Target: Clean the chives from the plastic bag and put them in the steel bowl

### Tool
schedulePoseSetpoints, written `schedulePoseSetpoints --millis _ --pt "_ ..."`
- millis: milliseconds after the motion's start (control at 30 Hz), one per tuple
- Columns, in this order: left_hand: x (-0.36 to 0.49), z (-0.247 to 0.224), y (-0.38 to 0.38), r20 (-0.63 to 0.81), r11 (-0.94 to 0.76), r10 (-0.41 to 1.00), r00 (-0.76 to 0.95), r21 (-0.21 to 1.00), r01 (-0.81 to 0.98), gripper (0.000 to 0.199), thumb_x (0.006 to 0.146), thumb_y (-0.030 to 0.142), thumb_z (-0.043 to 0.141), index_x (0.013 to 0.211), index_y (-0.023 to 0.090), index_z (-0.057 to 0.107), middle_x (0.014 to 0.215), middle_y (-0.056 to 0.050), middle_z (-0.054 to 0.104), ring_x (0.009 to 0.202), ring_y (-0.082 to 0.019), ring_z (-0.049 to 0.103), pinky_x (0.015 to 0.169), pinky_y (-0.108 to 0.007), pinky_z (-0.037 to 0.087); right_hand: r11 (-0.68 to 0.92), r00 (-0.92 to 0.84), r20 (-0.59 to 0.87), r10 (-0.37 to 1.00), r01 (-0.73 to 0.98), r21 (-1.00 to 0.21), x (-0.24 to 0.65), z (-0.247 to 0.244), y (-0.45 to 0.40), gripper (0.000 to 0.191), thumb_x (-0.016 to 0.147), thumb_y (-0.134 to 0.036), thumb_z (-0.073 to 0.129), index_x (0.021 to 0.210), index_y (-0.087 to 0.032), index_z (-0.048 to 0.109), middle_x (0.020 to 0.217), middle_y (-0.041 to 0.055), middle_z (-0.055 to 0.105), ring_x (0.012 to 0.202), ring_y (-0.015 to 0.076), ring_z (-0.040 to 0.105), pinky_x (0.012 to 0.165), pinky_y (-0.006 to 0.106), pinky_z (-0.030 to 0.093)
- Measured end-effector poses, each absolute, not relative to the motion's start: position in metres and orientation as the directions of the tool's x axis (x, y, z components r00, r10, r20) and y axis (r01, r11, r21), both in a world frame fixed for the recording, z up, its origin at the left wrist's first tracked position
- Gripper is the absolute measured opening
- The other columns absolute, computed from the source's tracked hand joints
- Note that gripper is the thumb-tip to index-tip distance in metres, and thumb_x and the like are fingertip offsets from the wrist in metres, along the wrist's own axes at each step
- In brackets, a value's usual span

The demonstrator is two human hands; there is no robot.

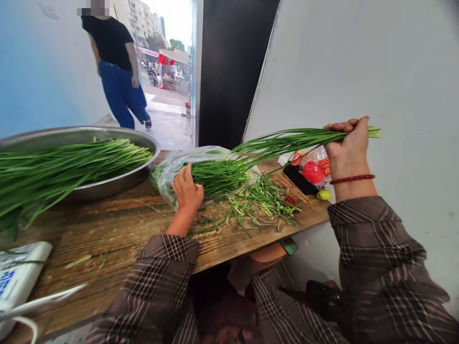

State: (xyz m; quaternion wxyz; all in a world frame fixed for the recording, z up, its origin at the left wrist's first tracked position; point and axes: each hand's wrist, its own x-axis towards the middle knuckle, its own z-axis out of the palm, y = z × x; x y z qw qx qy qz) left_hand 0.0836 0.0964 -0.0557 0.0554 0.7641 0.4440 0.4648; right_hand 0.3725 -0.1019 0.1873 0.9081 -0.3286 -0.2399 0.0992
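Observation:
My right hand (347,136) is raised at the right and closed round the pale stem ends of a bunch of garlic chives (287,141). The long green leaves stretch leftward, their tips hanging over the pile below. On the wooden table, a clear plastic bag (167,179) lies open around more garlic chives (222,174). My left hand (188,188) is at the bag's near left side, its bent fingers gripping the plastic beside the chives; the fingertips are partly hidden. Loose chive trimmings (263,203) lie heaped just right of the bag.
A large metal basin (154,157) full of chives stands at the left. Wooden skewers (294,188), a red bundle (313,172) and a yellow-green fruit (323,195) lie at the right. A white power strip (32,260) is front left. A person (114,62) walks near the doorway.

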Motion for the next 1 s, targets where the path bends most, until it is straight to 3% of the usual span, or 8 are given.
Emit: schedulePoseSetpoints --millis 233,367,433,533,633,800,900,1000 --pt "0.089 -0.039 0.07 0.732 -0.743 0.612 0.3 0.402 0.536 0.053 0.087 0.027 0.051 0.138 0.013 0.048 0.136 -0.016 0.051 0.126 -0.031 0.046 0.107 -0.045 0.035 0.845 0.88 0.382 0.283 -0.04 -0.534 0.367 0.195 -0.107 0.043 0.097 -0.047 0.035 0.062 -0.022 0.035 0.047 -0.0106 0.028 0.041 0.0065 0.038 0.054 0.025 0.044" --pt "0.106 -0.027 0.044 0.69 -0.829 0.556 0.464 0.505 0.241 0.034 0.093 0.03 0.043 0.113 0.014 0.064 0.103 -0.011 0.066 0.096 -0.021 0.061 0.088 -0.034 0.048 0.83 0.865 0.412 0.287 -0.01 -0.558 0.36 0.194 -0.111 0.043 0.097 -0.049 0.037 0.063 -0.023 0.035 0.049 -0.0098 0.028 0.042 0.0065 0.039 0.056 0.025 0.047" --pt "0.121 -0.019 0.03 0.626 -0.788 0.545 0.557 0.611 0.084 0.032 0.093 0.032 0.043 0.108 0.015 0.067 0.1 -0.01 0.067 0.089 -0.018 0.063 0.082 -0.031 0.05 0.821 0.853 0.422 0.308 -0.014 -0.571 0.354 0.192 -0.111 0.043 0.095 -0.05 0.04 0.063 -0.023 0.036 0.049 -0.0096 0.027 0.043 0.0068 0.04 0.057 0.025 0.048" --pt "0.148 -0.006 0.01 0.472 -0.557 0.567 0.675 0.824 -0.108 0.037 0.09 0.033 0.048 0.118 0.014 0.063 0.116 -0.012 0.065 0.081 -0.015 0.066 0.071 -0.028 0.052 0.812 0.845 0.408 0.344 -0.05 -0.582 0.338 0.188 -0.111 0.043 0.094 -0.051 0.042 0.063 -0.023 0.037 0.049 -0.0098 0.028 0.042 0.0069 0.04 0.057 0.025 0.049" --pt "0.172 0.009 -0.001 0.349 -0.206 0.649 0.676 0.936 -0.285 0.041 0.089 0.038 0.054 0.123 0.017 0.06 0.128 -0.012 0.061 0.093 -0.018 0.067 0.07 -0.028 0.053 0.81 0.834 0.381 0.399 -0.126 -0.573 0.323 0.184 -0.112 0.043 0.095 -0.052 0.042 0.064 -0.023 0.038 0.048 -0.0104 0.028 0.041 0.0062 0.04 0.057 0.025 0.049" --pt "0.185 0.028 -0.011 0.217 0.232 0.578 0.787 0.881 -0.413 0.033 0.09 0.041 0.055 0.114 0.02 0.062 0.128 -0.009 0.061 0.104 -0.018 0.065 0.076 -0.027 0.052 0.794 0.793 0.389 0.47 -0.187 -0.578 0.313 0.172 -0.108 0.043 0.094 -0.053 0.043 0.064 -0.022 0.038 0.047 -0.0112 0.03 0.041 0.0056 0.042 0.058 0.024 0.05" --pt "0.182 0.032 -0.019 0.277 0.306 0.447 0.85 0.846 -0.437 0.037 0.083 0.043 0.065 0.11 0.019 0.063 0.136 -0.011 0.056 0.096 -0.018 0.066 0.066 -0.024 0.051 0.768 0.776 0.405 0.483 -0.152 -0.623 0.314 0.164 -0.102 0.044 0.092 -0.055 0.047 0.064 -0.023 0.037 0.046 -0.0114 0.03 0.042 0.0058 0.043 0.058 0.025 0.05" --pt "0.18 0.033 -0.029 0.319 0.323 0.4 0.859 0.828 -0.458 0.046 0.073 0.036 0.077 0.112 0.017 0.062 0.125 -0.012 0.062 0.087 -0.014 0.066 0.062 -0.02 0.047 0.764 0.781 0.389 0.489 -0.169 -0.622 0.313 0.157 -0.097 0.043 0.092 -0.055 0.046 0.064 -0.023 0.038 0.046 -0.0114 0.031 0.042 0.006 0.044 0.059 0.025 0.051"
